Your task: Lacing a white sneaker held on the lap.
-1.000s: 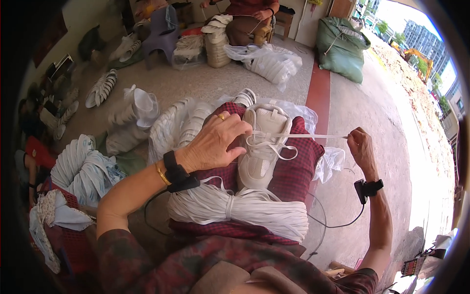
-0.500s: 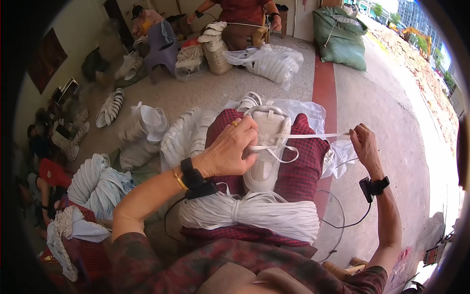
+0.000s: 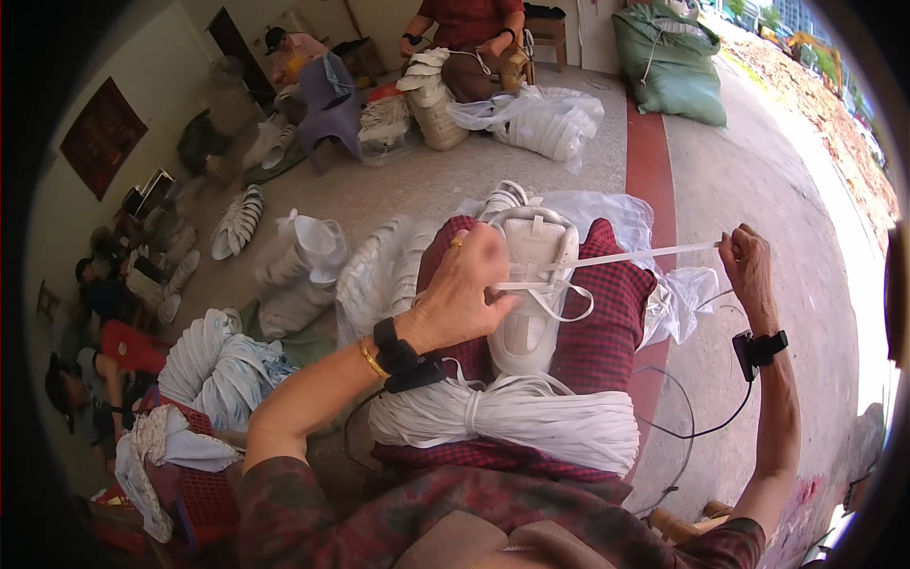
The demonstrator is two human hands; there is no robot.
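A white shoe upper (image 3: 527, 337) lies on my lap, over red-and-black checked cloth. My left hand (image 3: 463, 289) is closed on its left side, fingers by the eyelets; part of the upper is hidden behind the hand. Out to the right, my right hand (image 3: 749, 270) pinches the end of a flat white shoelace (image 3: 654, 253), which stretches nearly straight from the upper. A loose loop of lace (image 3: 580, 305) hangs over the upper's right side. Nearer my body, a thick tied bundle of white laces (image 3: 545, 425) rests across my lap.
Stacks of white uppers in plastic (image 3: 379, 270) stand to the left, beside a blue-white stack (image 3: 223, 365) and a red basket (image 3: 209, 493). A thin cable (image 3: 687, 398) runs at right. Co-workers sit beyond, near a purple chair (image 3: 332, 109) and green sack (image 3: 668, 71).
My right hand has drawn the lace farther right and slightly up. The left hand keeps its hold on the upper. The whole view has shifted a little; a co-worker's hands have come closer together.
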